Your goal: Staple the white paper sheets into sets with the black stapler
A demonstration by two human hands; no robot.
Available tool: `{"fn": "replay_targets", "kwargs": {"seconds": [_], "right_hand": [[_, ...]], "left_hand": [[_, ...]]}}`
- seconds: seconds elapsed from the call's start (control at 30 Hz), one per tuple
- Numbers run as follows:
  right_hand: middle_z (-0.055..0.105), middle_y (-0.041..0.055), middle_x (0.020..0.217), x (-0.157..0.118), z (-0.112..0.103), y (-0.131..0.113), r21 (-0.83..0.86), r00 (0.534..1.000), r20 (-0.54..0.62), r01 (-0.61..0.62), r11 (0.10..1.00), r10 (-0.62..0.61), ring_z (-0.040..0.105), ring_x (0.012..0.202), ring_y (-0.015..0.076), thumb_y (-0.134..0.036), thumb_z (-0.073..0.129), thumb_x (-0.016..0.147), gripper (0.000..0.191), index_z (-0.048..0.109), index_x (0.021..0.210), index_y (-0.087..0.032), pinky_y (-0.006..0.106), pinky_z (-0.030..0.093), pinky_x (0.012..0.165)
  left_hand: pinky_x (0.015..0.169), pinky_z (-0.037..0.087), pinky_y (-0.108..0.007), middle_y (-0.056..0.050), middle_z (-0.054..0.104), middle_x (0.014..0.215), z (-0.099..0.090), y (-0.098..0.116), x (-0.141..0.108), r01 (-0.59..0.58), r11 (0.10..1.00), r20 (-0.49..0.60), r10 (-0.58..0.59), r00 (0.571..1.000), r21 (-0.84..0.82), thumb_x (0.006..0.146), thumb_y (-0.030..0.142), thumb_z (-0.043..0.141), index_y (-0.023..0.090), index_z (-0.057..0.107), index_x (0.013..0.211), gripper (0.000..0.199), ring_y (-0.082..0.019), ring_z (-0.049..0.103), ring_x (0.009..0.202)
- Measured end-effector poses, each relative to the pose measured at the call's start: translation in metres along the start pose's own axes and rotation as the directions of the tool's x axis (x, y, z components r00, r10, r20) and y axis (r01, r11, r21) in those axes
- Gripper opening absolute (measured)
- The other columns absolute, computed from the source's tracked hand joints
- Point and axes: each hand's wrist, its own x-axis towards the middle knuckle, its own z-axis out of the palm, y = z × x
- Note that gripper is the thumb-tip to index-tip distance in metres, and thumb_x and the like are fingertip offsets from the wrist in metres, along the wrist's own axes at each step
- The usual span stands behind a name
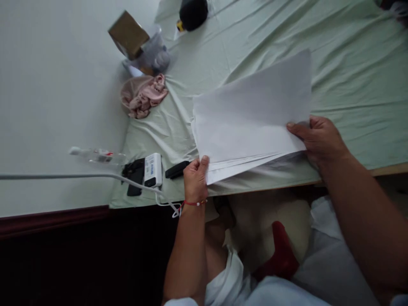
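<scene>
Between my two hands is a stack of white paper sheets (251, 106), held slightly fanned above the edge of the cloth-covered surface. My left hand (196, 178) grips the near left corner, thumb on top, with a red string bracelet at the wrist. On the right side, my right hand (321, 138) pinches the stack, its thumb flat on the top sheet and the other fingers hidden underneath. Just left of my left hand lies a black stapler-like object (177, 170), partly covered by the hand.
A pale green sheet (360, 97) covers the surface. Along its left side are a white power strip (153, 170), a dark phone-like object (135, 182), a clear bottle (105, 156), a pink cloth (145, 95), a plastic tub (156, 53) and a cardboard box (128, 35). A white cable (95, 175) crosses there.
</scene>
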Motion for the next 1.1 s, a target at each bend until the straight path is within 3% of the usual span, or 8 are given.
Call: {"fn": "replay_targets", "kwargs": {"seconds": [0.17,0.27,0.37,0.63,0.77,0.9,1.0,1.1], "right_hand": [[0.075,-0.0004,0.076,0.003,0.005,0.004,0.089,0.998,-0.019,0.053,0.995,-0.052,0.064,0.064,0.0117,-0.014,0.087,0.069,0.016,0.076,0.079,-0.018,0.024,0.057,0.063],[0.076,-0.0005,0.076,0.005,0.007,0.003,0.120,0.996,-0.064,0.069,0.990,-0.062,0.065,0.066,0.0118,-0.010,0.085,0.069,0.017,0.074,0.079,-0.018,0.024,0.058,0.066],[0.077,-0.0005,0.077,0.005,0.008,0.002,0.108,0.996,-0.066,0.061,0.992,-0.054,0.066,0.068,0.0123,-0.010,0.086,0.068,0.018,0.074,0.080,-0.019,0.024,0.057,0.065],[0.077,0.0021,0.081,0.005,0.003,0.001,0.057,0.998,-0.051,0.027,0.998,-0.024,0.063,0.066,0.0116,-0.016,0.091,0.067,0.022,0.075,0.082,-0.017,0.025,0.053,0.061],[0.077,0.0008,0.078,0.003,-0.001,-0.002,0.045,0.998,-0.052,0.022,0.999,-0.019,0.064,0.066,0.0123,-0.016,0.089,0.064,0.022,0.075,0.081,-0.019,0.025,0.054,0.062],[0.076,-0.0009,0.073,0.000,-0.003,-0.004,0.031,1.000,-0.013,0.002,1.000,-0.001,0.064,0.063,0.0113,-0.015,0.090,0.061,0.023,0.077,0.079,-0.019,0.021,0.052,0.056],[0.076,-0.0004,0.072,-0.002,-0.006,-0.005,0.003,1.000,0.019,-0.020,1.000,0.020,0.062,0.060,0.0108,-0.016,0.090,0.061,0.020,0.077,0.076,-0.018,0.021,0.051,0.053],[0.073,-0.0007,0.069,-0.003,-0.011,-0.004,-0.036,0.999,0.042,-0.033,0.999,0.035,0.059,0.056,0.0101,-0.020,0.090,0.061,0.017,0.076,0.071,-0.018,0.021,0.048,0.050]], "left_hand": [[0.054,0.046,-0.020,0.003,0.069,0.072,-0.002,0.007,-0.003,0.034,0.999,0.109,-0.032,0.994,-0.009,0.059,0.055,0.103,0.018,0.074,0.084,0.053,-0.009,0.058,0.061],[0.043,0.033,-0.017,0.007,0.056,0.060,-0.003,0.012,-0.005,0.039,0.998,0.148,-0.046,0.988,0.052,0.054,0.048,0.105,0.018,0.066,0.070,0.052,-0.005,0.045,0.050],[0.039,0.025,-0.018,0.005,0.054,0.055,-0.005,0.012,-0.004,0.039,0.994,0.128,-0.052,0.990,0.097,0.059,0.057,0.102,0.018,0.060,0.062,0.057,-0.004,0.040,0.045],[0.039,0.035,-0.017,0.004,0.058,0.057,-0.007,0.007,-0.001,0.051,0.999,0.130,-0.052,0.990,0.010,0.070,0.062,0.096,0.017,0.066,0.068,0.054,-0.005,0.047,0.046],[0.049,0.049,-0.019,0.001,0.072,0.070,-0.006,0.004,0.002,0.076,0.991,0.107,-0.064,0.992,-0.113,0.075,0.056,0.094,0.018,0.076,0.082,0.043,-0.009,0.064,0.057],[0.076,0.065,-0.032,-0.008,0.082,0.087,-0.006,0.003,0.006,0.154,0.968,0.175,-0.120,0.977,-0.196,0.081,0.076,0.079,0.018,0.080,0.090,0.058,-0.023,0.081,0.090],[0.090,0.066,-0.040,-0.014,0.085,0.100,-0.004,0.004,0.007,0.227,0.952,0.252,-0.172,0.952,-0.207,0.076,0.084,0.078,0.017,0.081,0.094,0.070,-0.032,0.080,0.110],[0.099,0.064,-0.042,-0.011,0.085,0.104,0.000,0.003,0.007,0.189,0.958,0.186,-0.150,0.971,-0.213,0.070,0.072,0.091,0.019,0.081,0.096,0.060,-0.032,0.079,0.115]]}}
